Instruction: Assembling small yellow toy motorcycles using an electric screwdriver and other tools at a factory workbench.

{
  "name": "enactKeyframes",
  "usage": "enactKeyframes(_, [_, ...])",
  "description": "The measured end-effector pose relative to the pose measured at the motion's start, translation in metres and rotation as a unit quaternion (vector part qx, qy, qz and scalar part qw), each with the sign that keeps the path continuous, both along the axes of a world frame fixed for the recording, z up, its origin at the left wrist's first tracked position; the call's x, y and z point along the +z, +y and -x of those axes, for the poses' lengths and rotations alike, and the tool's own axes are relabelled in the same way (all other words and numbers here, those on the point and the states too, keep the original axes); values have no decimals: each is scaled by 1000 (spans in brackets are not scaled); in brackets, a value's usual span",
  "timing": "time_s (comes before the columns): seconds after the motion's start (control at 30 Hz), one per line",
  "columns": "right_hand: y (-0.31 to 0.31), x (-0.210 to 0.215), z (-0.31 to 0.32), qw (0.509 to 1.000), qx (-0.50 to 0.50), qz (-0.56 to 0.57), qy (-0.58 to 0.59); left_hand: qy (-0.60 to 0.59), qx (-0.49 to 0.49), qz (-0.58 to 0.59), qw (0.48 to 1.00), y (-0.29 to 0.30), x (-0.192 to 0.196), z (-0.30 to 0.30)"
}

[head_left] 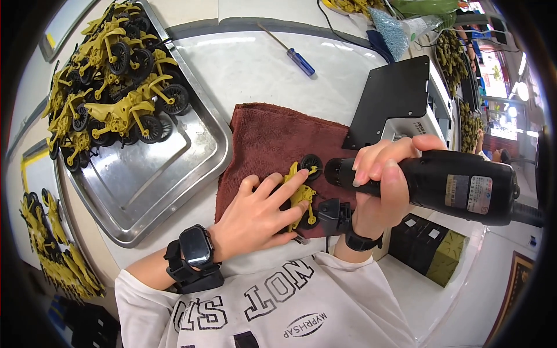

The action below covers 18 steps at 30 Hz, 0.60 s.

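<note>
The left hand point(258, 211) lies flat, fingers spread, pressing a yellow toy motorbike point(301, 194) down on a brown towel point(267, 136); the bike sits under and just past the fingertips. The right hand point(383, 185) has its fingers curled tight around a black power tool point(447, 185), whose nose is just beside the bike's front wheel. Well beyond the left fingers, a metal tray point(145, 180) holds more bikes point(116, 87). A screwdriver point(293, 53) lies far off.

A white table point(261, 69) carries a steel tray point(145, 180) at its left edge, a dark red towel point(267, 139) in the middle, a blue-handled screwdriver point(299, 61) toward the far edge, and a black-and-white machine point(400, 98) at right.
</note>
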State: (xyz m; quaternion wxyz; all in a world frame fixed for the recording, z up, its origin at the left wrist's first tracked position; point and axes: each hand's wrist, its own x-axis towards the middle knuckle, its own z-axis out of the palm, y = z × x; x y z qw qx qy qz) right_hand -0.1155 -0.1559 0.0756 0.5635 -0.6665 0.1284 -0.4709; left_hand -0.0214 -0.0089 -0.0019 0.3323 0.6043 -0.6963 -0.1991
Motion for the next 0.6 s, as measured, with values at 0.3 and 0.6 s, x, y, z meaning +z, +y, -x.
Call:
enactKeyframes(0.3, [-3, -1, -8, 999, 34, -33, 9, 19, -5, 1, 1000, -3, -2, -3])
enactKeyframes(0.6, [-3, 6, -1, 999, 39, -21, -12, 70, 83, -31, 994, -21, 18, -1])
